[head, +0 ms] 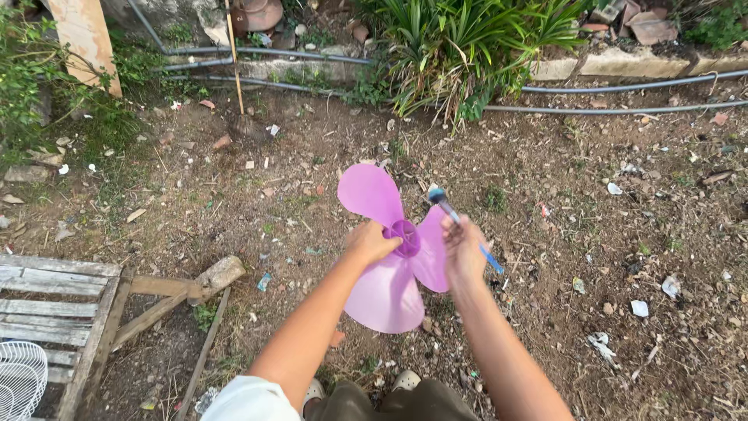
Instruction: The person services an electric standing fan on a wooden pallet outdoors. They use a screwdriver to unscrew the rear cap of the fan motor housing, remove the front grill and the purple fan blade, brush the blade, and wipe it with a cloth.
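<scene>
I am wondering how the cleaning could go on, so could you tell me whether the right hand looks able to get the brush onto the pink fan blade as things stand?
Probably yes. The right hand holds the blue brush just above the pink fan blade, which the left hand grips at its hub. Nothing lies between bristles and blade.

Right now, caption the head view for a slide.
Left hand grips purple fan blade hub; right hand holds small brush above dirt ground.

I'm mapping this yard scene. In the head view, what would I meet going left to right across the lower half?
White wire grille → wooden pallet → left hand → purple fan blade → right hand holding a blue-handled brush → white litter scraps.
</scene>
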Demonstrator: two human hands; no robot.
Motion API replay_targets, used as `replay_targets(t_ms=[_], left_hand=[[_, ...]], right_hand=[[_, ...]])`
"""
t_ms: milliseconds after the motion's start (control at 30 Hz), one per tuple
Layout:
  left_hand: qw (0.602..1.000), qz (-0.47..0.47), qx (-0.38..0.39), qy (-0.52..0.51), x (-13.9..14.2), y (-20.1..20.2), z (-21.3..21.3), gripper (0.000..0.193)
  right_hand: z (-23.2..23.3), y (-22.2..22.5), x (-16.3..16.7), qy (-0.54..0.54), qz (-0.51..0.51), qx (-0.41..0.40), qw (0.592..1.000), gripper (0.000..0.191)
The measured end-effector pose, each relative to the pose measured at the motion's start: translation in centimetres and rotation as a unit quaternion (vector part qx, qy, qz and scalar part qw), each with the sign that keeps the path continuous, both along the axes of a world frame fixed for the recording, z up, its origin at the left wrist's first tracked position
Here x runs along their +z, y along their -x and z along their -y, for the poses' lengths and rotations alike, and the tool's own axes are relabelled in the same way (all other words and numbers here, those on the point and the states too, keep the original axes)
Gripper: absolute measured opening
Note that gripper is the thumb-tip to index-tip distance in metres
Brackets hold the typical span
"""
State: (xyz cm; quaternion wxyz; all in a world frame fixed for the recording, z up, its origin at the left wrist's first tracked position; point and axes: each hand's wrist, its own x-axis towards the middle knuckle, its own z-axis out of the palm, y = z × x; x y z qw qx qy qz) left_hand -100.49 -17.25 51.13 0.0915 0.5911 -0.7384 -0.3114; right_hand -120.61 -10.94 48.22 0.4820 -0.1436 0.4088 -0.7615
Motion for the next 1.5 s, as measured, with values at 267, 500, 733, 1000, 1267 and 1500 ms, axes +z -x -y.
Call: replay_targets(t_ms=[267,500,733,1000,1267,1500], left_hand=[[0.999,0.038,0.009,-0.015,-0.5,-0.8,0.2,0.048],[1.0,-0.004,0.027,0.012,0.2,-3.1,0.4,0.043],[0.998,-0.019,0.018,0.051,2.0,-2.8,-0.2,0.047],[0.998,-0.016,0.034,0.048,2.3,-3.0,0.7,0.052],[0.99,-0.007,0.012,0.142,2.7,-1.9,0.5,0.048],[0.972,-0.096,0.069,0.201,2.1,-2.8,0.9,0.059]], right_hand=[[-0.9,-1.9,4.1,-0.024,-0.513,0.186,0.837,0.013],[-0.9,-0.5,5.9,0.052,-0.541,0.167,0.823,0.01],[-2.0,-2.2,8.0,0.038,-0.656,0.106,0.746,0.014],[-3.3,-3.2,6.4,-0.047,-0.61,0.122,0.781,0.015],[-2.4,-3.8,5.0,-0.061,-0.581,0.115,0.803,0.019],[-1.0,-4.1,6.2,-0.102,-0.111,0.175,0.973,0.029]])
